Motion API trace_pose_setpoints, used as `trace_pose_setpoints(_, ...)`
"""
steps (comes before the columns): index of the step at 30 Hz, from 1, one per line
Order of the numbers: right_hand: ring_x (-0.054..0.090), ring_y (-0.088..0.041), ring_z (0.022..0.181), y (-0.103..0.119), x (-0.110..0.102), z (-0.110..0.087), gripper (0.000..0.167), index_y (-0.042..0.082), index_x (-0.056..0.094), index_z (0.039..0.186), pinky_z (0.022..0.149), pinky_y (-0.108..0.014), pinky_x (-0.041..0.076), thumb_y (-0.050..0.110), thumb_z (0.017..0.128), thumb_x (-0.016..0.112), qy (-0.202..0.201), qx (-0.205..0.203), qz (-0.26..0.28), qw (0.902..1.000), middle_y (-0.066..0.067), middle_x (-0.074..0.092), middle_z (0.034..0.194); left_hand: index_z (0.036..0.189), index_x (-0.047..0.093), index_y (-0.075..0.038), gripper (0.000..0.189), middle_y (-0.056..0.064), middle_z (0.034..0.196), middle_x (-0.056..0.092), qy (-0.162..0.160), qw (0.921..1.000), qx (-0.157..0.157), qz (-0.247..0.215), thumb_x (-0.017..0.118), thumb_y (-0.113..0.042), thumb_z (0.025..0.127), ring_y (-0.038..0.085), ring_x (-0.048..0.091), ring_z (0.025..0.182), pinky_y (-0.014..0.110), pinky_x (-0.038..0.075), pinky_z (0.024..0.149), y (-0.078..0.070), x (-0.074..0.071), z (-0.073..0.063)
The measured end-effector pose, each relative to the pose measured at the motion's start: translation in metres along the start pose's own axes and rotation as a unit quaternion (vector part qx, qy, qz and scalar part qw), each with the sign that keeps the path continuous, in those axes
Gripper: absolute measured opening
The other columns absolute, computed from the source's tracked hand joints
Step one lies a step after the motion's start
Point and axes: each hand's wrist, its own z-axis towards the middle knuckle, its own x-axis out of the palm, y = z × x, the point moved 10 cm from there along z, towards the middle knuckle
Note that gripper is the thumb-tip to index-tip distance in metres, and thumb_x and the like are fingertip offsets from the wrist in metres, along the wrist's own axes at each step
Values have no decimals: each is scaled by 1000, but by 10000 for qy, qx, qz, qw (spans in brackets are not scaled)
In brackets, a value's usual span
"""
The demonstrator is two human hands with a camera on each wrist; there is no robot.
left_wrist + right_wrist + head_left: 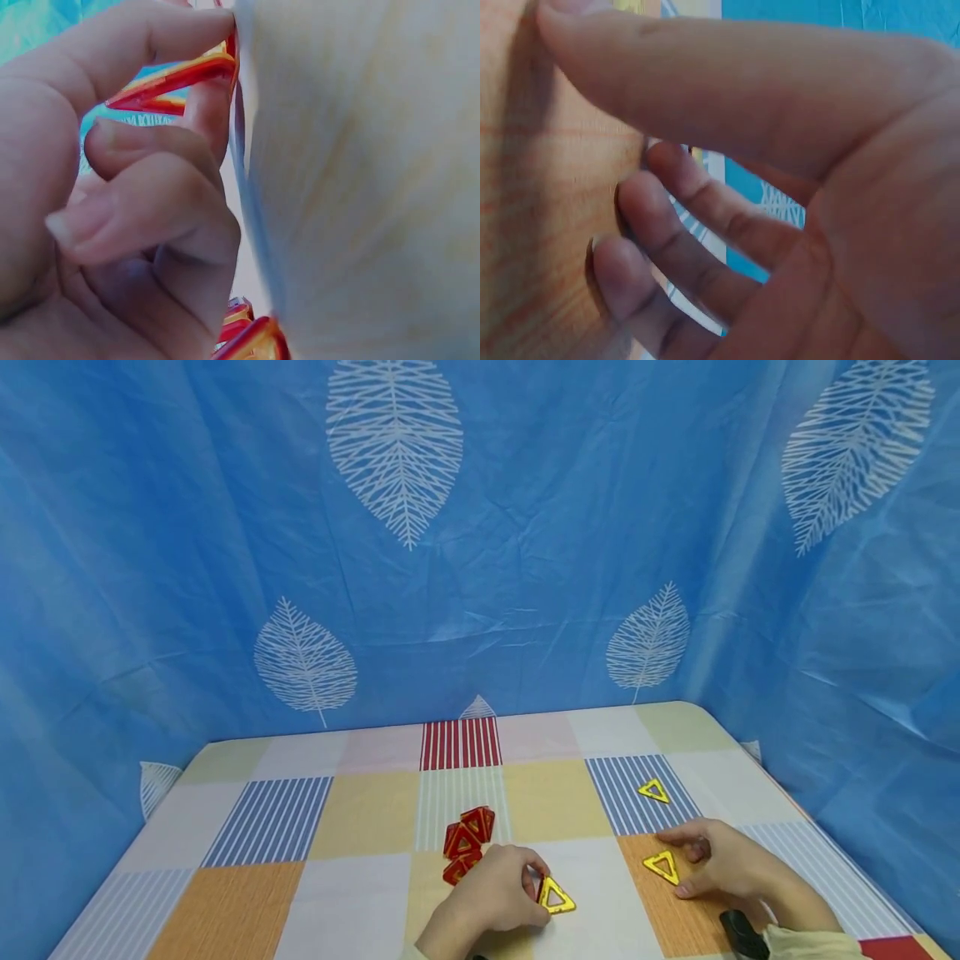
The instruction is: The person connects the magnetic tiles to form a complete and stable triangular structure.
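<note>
My left hand point(495, 889) pinches a red triangular tile point(169, 81) between thumb and fingers, close over the cloth. A yellow triangular tile point(562, 907) sits right at its fingertips, tilted, against the red one. In the left wrist view the other fingers curl loosely toward the palm. On the orange square, my right hand point(731, 860) has thumb and index finger spread around a flat yellow triangle point(661, 872), the thumb tip at its near corner. Its other fingers are loosely bent over the cloth in the right wrist view.
Several red triangular tiles point(463, 842) lie overlapping just beyond my left hand. Another yellow triangle point(653, 797) lies on a blue striped square farther back. A patchwork cloth point(360, 818) covers the table; blue leaf-print curtains point(525, 527) hang at the back and sides.
</note>
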Motion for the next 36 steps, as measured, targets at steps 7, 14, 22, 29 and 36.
trace_pose_setpoints(7,45,-15,88,3,0,-6,59,-9,62,129,74,-26,44,9,78,85,362,-722,-78,9967,-12,58,109,95,71,-9,33,-5,64,55,-140,9999,54,19,89,-6,68,10,48,55,26,40,53,-1,-5,-1)
trace_pose_setpoints(14,45,-19,86,-2,-1,-3,47,-2,69,124,71,-27,42,8,80,82,251,-568,-147,9980,-6,54,103,95,71,-9,33,-5,65,55,-105,9999,4,6,90,-7,69,10,48,56,26,40,54,0,-5,-1)
trace_pose_setpoints(22,48,-16,85,0,-1,-5,28,6,77,109,70,-27,43,10,82,81,-136,-755,-386,9963,-5,57,103,95,70,-11,33,-5,66,55,-106,9999,-65,-8,90,-7,69,11,48,57,27,41,54,2,-4,0)
trace_pose_setpoints(29,48,-9,80,5,8,-4,21,11,75,105,67,-27,40,21,87,79,-81,-1048,-324,9939,-1,62,98,95,71,-13,33,-4,67,56,-71,9998,-183,-33,91,-8,69,13,49,58,27,41,54,4,-4,0)
trace_pose_setpoints(36,61,-21,86,10,15,2,26,4,74,109,72,-28,49,21,91,77,-82,-515,142,9985,-3,71,100,96,71,-14,33,-4,67,56,-40,9997,-213,-112,90,-8,70,13,49,58,28,40,55,5,-4,1)
